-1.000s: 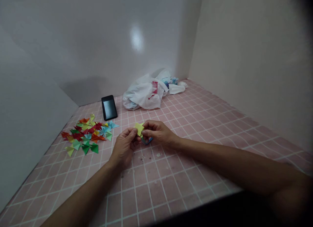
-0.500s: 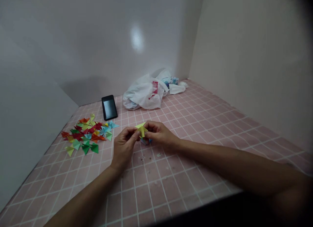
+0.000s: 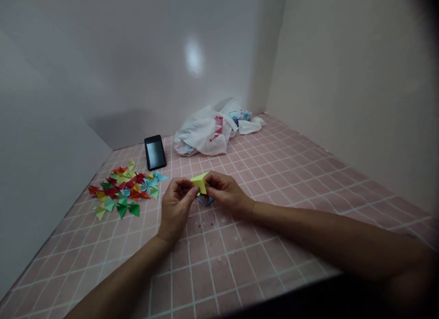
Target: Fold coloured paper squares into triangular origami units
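Between my two hands is a small yellow folded paper (image 3: 200, 181), held above the tabletop. My left hand (image 3: 176, 207) pinches its left side with thumb and forefinger. On the other side, my right hand (image 3: 227, 194) grips the paper's right edge, fingers curled behind it. Below the yellow paper, partly hidden by my hands, lie blue paper pieces (image 3: 206, 201). To the left spreads a pile of folded paper shapes (image 3: 125, 191) in red, orange, yellow, green and blue.
A black phone-like device (image 3: 155, 153) leans near the back wall. Right of it lies a crumpled white plastic bag (image 3: 204, 133) with red print, beside a blue patterned packet (image 3: 240, 116). The table (image 3: 274, 181) has a pink cover with white grid lines; small scraps (image 3: 224, 219) lie near my hands.
The yellow paper has turned between my fingers, showing a broader flat face now. Both hands stay in nearly the same place, still holding it.
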### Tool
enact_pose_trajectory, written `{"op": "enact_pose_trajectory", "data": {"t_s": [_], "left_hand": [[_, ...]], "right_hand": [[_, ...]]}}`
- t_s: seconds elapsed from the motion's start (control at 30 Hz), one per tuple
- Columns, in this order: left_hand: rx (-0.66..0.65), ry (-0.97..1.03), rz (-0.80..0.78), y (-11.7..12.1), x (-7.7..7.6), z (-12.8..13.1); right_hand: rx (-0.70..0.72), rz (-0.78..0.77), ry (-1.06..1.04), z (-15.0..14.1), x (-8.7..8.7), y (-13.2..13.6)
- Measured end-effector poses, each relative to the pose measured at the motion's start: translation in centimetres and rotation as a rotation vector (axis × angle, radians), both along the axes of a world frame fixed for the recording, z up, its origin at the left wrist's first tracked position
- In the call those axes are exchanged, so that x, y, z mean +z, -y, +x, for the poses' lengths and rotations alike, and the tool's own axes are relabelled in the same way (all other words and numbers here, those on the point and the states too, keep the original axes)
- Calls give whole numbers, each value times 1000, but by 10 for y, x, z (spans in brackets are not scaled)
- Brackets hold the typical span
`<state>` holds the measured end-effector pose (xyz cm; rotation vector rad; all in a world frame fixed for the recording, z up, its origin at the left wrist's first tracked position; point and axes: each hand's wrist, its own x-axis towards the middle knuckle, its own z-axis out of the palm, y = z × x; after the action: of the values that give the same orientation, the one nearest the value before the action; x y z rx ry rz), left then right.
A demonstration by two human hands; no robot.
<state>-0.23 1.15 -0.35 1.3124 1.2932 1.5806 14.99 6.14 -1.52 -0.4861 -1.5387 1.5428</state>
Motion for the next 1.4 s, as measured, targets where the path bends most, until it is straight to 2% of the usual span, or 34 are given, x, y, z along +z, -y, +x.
{"op": "enact_pose_trajectory", "data": {"t_s": [0.27, 0.73, 0.9, 1.07, 1.23, 1.4], "left_hand": [[-32, 30, -22, 0, -1, 0], [-37, -44, -18, 2, -2, 0], [-9, -22, 15, 1, -4, 0], [-38, -38, -26, 1, -4, 0], [-26, -224, 12, 2, -3, -3], [20, -571, 212, 3, -1, -5]], "right_hand": [[4, -30, -8, -1, -2, -1], [-14, -16, 11, -3, -10, -2], [-17, 2, 9, -3, -7, -1], [-28, -4, 19, -3, -5, 0], [-41, 3, 25, -3, -7, -1], [-109, 108, 109, -1, -8, -2]]}}
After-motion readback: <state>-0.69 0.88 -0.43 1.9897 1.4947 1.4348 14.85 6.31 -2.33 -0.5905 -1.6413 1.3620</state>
